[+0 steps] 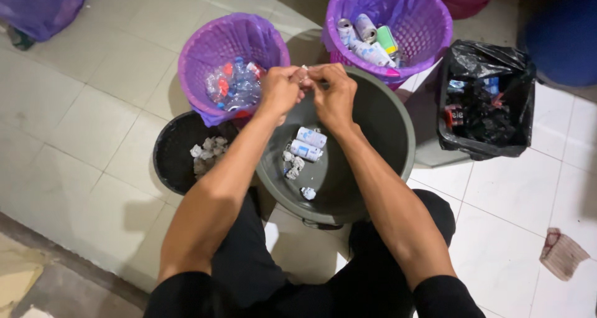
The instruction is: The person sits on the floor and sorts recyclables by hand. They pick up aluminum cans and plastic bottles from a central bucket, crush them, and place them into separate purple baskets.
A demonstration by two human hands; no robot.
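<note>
A: Both hands meet over the far rim of the wide grey plastic tub [398, 144]. The left hand [281, 91] and right hand [336, 94] are each closed in a pinch on one small pale scrap [305, 71], held between the fingertips.

B: Which way does the scrap run?

A: It is too small and too covered to be sure; what shows seems to stretch left to right between the two pinches, roughly level.

B: What could go wrong?

A: It sits right above the tub's edge, so I judge a slipped grip could send it outside the tub, toward the purple basket of clear plastic bottles [233, 81] or the purple basket of crushed cans [373, 41] beyond. A pull from both sides might also tear it unevenly, and bits could scatter among the small white-and-blue rolled wrappers [309, 144] on the tub's bottom
</note>
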